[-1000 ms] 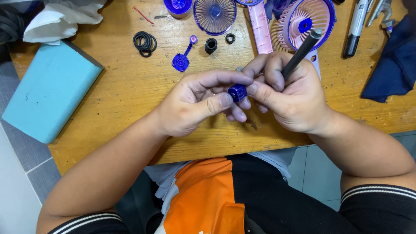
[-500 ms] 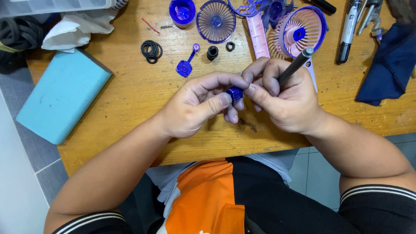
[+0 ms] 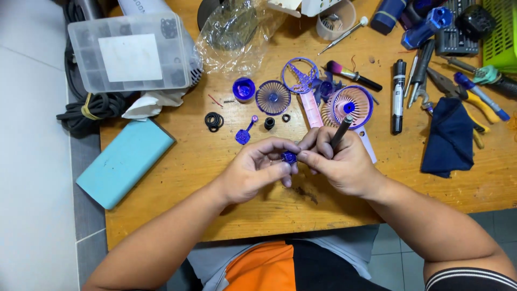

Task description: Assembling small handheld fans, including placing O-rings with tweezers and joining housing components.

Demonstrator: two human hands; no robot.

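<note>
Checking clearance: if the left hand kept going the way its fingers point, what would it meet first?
The left hand points right; its fingertips already pinch the small blue part, with the right hand directly beyond. Depth is unclear, but nothing else intervenes.

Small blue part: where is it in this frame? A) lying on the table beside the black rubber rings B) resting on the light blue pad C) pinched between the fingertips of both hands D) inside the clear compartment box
C: the small blue part sits pinched between the fingertips of the left hand and the right hand, above the wooden table.
</note>
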